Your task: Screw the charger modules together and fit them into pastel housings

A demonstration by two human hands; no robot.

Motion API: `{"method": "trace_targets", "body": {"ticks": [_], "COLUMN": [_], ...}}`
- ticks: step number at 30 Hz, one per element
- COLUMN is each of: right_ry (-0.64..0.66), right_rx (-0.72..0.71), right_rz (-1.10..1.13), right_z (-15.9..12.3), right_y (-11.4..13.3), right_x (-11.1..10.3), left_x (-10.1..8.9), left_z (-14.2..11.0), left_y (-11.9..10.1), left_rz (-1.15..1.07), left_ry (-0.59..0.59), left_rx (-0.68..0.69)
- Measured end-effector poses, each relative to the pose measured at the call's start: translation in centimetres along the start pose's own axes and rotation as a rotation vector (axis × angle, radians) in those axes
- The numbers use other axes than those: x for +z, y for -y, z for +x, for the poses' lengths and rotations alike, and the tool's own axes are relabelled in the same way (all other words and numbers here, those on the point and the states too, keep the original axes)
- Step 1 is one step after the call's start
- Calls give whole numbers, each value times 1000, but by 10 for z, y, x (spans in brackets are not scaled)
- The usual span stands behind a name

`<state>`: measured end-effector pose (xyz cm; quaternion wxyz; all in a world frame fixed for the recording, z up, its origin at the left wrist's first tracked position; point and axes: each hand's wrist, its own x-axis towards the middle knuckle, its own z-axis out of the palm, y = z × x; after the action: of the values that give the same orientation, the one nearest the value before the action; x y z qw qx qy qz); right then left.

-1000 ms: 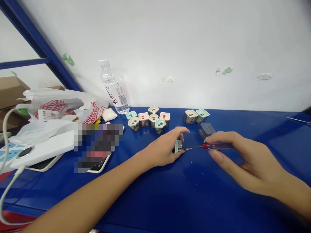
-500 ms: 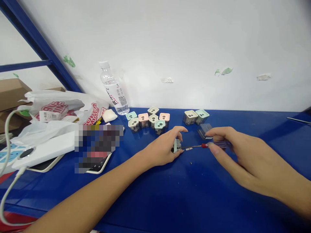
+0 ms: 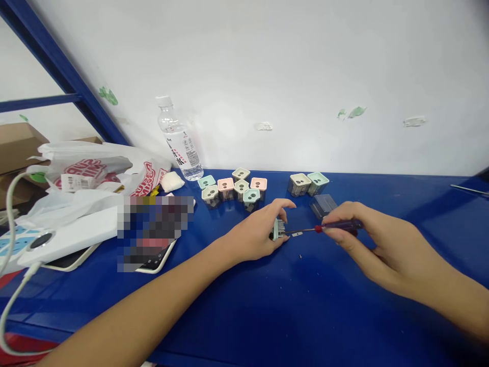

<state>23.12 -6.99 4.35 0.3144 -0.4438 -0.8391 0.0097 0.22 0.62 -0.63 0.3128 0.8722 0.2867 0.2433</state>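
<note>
My left hand (image 3: 257, 232) grips a mint-green pencil sharpener top (image 3: 278, 230) on its side, its grey inner part facing right. My right hand (image 3: 385, 244) pinches the purple handle of a screwdriver (image 3: 340, 224) between thumb and fingers. The thin shaft runs left to the sharpener's inner part; exact contact at the tip is too small to make out. Just below the shaft lies a small metal blade (image 3: 297, 234). A tiny screw (image 3: 300, 256) sits nearer to me on the blue table. Behind the screwdriver is a clear dark sharpener container (image 3: 323, 205).
Several two-hole sharpeners (image 3: 241, 188) in pastel colours cluster near the wall, and a cream one (image 3: 299, 183) and a mint one (image 3: 318, 182) stand farther right. At left are a water bottle (image 3: 181, 145), plastic bags (image 3: 95, 163), phones and a white cable (image 3: 8, 224). A thin rod (image 3: 469, 189) lies far right.
My right hand's fingers were apart around the screwdriver handle; now they have closed on it, slightly farther left. My left hand and the sharpener top have stayed in place.
</note>
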Motion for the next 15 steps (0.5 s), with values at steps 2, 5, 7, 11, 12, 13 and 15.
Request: {"method": "trace_targets", "body": {"ticks": [2,5,7,11,12,13,15], "right_ry": [-69,-150,-133,-52,-39,-40,-77], "right_rx": [-46,-105,-105,-49,-39,-30,-28], "right_rz": [-47,-174,-209,-81,-48,-36,-82], "right_z": [0,1,1,0,-1,-1,-3], "right_y": [1,1,1,0,0,0,1], "right_x": [2,2,0,0,1,2,5], "left_x": [0,0,0,0,0,0,0], "left_z": [0,0,0,0,0,0,0], "left_y": [1,2,2,0,0,-1,-1], "left_rz": [-4,-3,-1,-1,-2,-2,2], "left_ry": [5,7,8,11,12,12,14], "left_rx": [6,6,-12,-25,-21,-18,-9]}}
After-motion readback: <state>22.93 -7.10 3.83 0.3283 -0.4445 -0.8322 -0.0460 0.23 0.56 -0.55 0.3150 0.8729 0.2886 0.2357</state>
